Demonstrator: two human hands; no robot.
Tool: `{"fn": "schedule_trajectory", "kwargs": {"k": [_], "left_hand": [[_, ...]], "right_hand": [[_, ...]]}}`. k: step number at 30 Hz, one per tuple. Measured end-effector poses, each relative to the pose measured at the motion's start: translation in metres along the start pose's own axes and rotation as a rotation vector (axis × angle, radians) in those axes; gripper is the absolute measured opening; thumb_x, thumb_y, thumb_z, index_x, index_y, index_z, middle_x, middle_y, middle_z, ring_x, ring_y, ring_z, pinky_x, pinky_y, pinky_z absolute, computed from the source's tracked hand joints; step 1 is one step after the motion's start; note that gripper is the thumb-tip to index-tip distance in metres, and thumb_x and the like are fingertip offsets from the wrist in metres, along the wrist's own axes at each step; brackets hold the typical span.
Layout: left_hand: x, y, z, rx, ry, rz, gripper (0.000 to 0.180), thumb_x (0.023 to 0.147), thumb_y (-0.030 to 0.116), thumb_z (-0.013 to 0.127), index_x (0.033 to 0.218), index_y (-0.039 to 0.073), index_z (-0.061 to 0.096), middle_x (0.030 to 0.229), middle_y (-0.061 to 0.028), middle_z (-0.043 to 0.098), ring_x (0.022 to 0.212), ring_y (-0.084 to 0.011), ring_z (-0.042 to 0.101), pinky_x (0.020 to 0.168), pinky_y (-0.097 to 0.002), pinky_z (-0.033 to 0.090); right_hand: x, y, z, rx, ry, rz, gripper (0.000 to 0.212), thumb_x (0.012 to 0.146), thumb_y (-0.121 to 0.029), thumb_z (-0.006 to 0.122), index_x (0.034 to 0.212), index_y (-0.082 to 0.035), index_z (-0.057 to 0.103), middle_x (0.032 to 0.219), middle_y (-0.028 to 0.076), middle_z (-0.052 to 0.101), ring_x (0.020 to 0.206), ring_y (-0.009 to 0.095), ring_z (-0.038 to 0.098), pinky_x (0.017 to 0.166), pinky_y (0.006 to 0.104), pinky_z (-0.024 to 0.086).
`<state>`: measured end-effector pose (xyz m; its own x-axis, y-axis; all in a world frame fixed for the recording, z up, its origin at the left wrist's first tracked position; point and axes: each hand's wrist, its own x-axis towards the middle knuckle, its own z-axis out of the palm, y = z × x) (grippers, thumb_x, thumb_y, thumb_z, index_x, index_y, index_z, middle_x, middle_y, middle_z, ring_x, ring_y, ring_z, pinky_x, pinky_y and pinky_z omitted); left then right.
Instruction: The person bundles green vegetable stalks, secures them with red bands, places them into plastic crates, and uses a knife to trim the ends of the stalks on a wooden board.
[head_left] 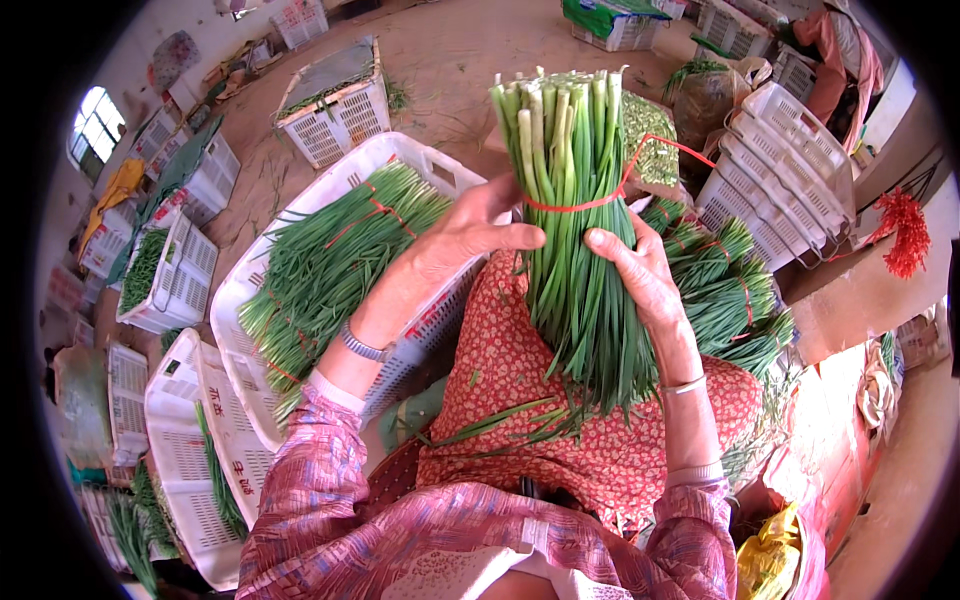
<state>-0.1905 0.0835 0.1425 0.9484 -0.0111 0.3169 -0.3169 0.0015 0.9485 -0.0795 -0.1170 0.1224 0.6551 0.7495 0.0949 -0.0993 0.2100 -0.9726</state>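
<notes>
A thick bundle of garlic chives (580, 300) stands upright over my lap, pale cut ends up and dark green leaves hanging down. A red tie (575, 207) circles it below the cut ends, and its loose end sticks out to the right. My left hand (487, 225) grips the bundle from the left, thumb across the front and the other fingers mostly hidden. From the right, my right hand (640, 265) holds it with the thumb in front and the fingers behind. Loose chive leaves (500, 425) lie on my red flowered apron (490, 360).
At my left, a white crate (235, 330) holds tied chive bundles (345, 235). More bundles (725, 285) lie at my right, near stacked white crates (785, 165). Red ties (903, 230) hang at the far right. Other crates (345, 115) stand across the floor; another person (840, 65) is at the upper right.
</notes>
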Motion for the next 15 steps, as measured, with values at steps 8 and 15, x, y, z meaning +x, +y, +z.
{"fn": "schedule_trajectory", "kwargs": {"k": [8,15], "left_hand": [[0.025,-0.006,0.031,-0.356,0.213,0.040,0.065,0.073,0.028,0.083,0.125,-0.002,0.058,0.118,-0.0097,0.065,0.108,-0.0169,0.060,0.100,-0.0332,0.044],[0.024,-0.017,0.037,-0.411,0.308,-0.031,0.071,0.073,0.030,0.079,0.133,0.001,0.052,0.122,-0.0069,0.062,0.110,-0.0171,0.057,0.101,-0.0324,0.042]], "right_hand": [[0.001,-0.022,0.002,0.004,-0.098,0.038,0.069,0.088,-0.042,0.073,0.134,0.004,0.050,0.118,0.009,0.065,0.104,0.012,0.061,0.093,0.0288,0.048],[-0.030,0.030,-0.035,-0.232,-0.067,0.138,0.076,0.091,-0.053,0.065,0.137,0.005,0.049,0.126,0.014,0.061,0.115,0.018,0.054,0.105,0.0321,0.038]]}}
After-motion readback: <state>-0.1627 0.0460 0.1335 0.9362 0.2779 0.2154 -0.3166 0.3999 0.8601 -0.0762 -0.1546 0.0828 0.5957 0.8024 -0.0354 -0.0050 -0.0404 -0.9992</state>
